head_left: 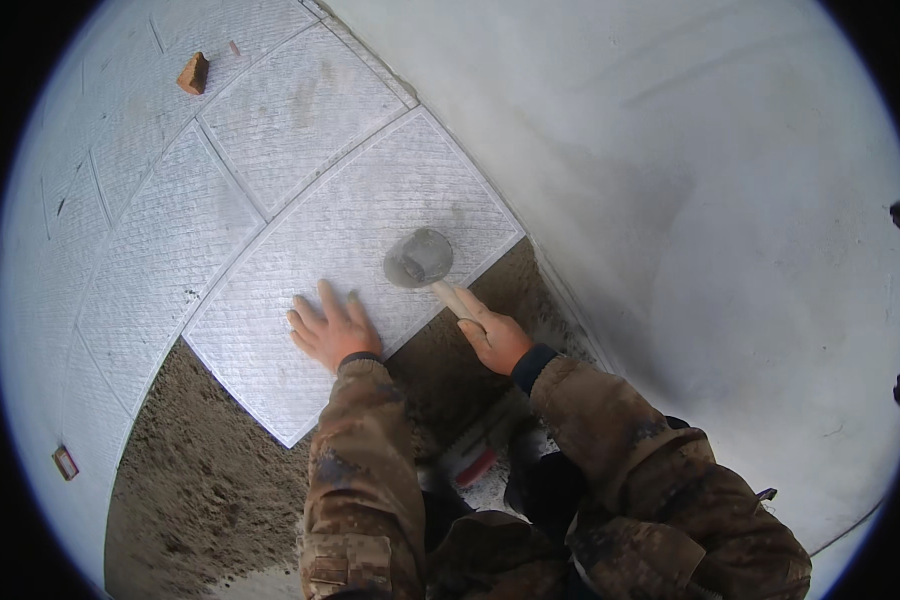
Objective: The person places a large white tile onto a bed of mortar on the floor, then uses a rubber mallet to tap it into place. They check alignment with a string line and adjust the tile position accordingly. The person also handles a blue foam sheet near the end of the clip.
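Clock: centred on the big pale tile.
Tile: ribbed square [355, 255], lying on the brown bed [210, 480]; 10 o'clock edge meets the laid tiles [310, 100], 2 o'clock edge runs beside the grey wall [750, 200].
Left hand: [333, 330] at 6-7 o'clock, palm down, fingers spread on the tile, grip open, nothing held.
Right hand: [495, 343] at 4 o'clock, grip closed round the handle of the mallet [419, 258].
Mallet: grey head over the tile at 3 o'clock; can't tell if it touches.
Risks: a hard or off-centre blow could chip or rock the tile, likelier if the bed is uneven; left fingers sit near the head, so a stray swing could catch them.
Edges: 5 and 8 o'clock sides border exposed bed; overhit there might sink a corner.
Room: wall limits swing at 2-3 o'clock; laid tiles give flat space from 9 to 12, brick chunk [193, 74] at 11.
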Tool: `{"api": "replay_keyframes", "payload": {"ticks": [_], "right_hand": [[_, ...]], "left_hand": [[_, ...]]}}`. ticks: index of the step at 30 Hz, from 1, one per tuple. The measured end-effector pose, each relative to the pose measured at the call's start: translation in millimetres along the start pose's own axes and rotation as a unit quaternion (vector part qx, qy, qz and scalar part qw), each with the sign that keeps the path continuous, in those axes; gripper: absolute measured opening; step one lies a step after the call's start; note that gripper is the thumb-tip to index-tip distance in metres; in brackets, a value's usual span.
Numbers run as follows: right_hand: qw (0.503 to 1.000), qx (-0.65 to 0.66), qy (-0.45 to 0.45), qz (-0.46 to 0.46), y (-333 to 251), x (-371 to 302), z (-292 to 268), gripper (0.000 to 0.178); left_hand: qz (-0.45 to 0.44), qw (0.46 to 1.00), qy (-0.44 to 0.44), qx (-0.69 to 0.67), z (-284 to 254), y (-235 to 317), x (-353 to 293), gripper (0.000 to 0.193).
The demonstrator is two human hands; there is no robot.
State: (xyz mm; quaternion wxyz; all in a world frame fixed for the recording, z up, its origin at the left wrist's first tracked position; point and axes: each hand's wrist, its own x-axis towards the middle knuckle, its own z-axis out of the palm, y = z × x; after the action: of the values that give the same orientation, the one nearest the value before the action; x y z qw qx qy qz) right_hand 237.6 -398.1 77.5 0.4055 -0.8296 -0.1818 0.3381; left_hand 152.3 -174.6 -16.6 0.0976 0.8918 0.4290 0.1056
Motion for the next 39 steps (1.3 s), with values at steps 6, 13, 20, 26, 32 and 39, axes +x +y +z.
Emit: {"api": "replay_keyframes", "payload": {"ticks": [6,13,20,26,32,39], "right_hand": [[0.999,0.032,0.014,-0.026,-10.5,3.9,-3.7,0.057],[0.989,0.002,0.057,-0.137,-8.3,-8.3,-2.5,0.058],[0.997,0.014,0.001,-0.070,0.4,5.0,5.7,0.057],[0.998,0.061,-0.021,0.001,-2.8,6.2,3.5,0.059],[0.999,0.025,-0.004,-0.027,-7.5,-0.8,0.7,0.059],[0.999,-0.024,0.011,-0.044,-9.3,-14.0,2.0,0.058]], "left_hand": [[-0.002,1.000,-0.001,-0.003,-4.8,3.4,1.9,0.053],[0.012,1.000,0.019,0.002,0.9,-0.5,-0.7,0.052],[-0.001,1.000,0.002,-0.001,-1.1,0.3,0.4,0.055],[-0.007,1.000,-0.013,-0.007,-1.1,-0.6,0.4,0.055],[-0.007,1.000,-0.013,-0.014,-3.2,0.0,-0.3,0.055],[-0.001,1.000,0.007,-0.010,-4.0,2.2,-0.8,0.054]]}}
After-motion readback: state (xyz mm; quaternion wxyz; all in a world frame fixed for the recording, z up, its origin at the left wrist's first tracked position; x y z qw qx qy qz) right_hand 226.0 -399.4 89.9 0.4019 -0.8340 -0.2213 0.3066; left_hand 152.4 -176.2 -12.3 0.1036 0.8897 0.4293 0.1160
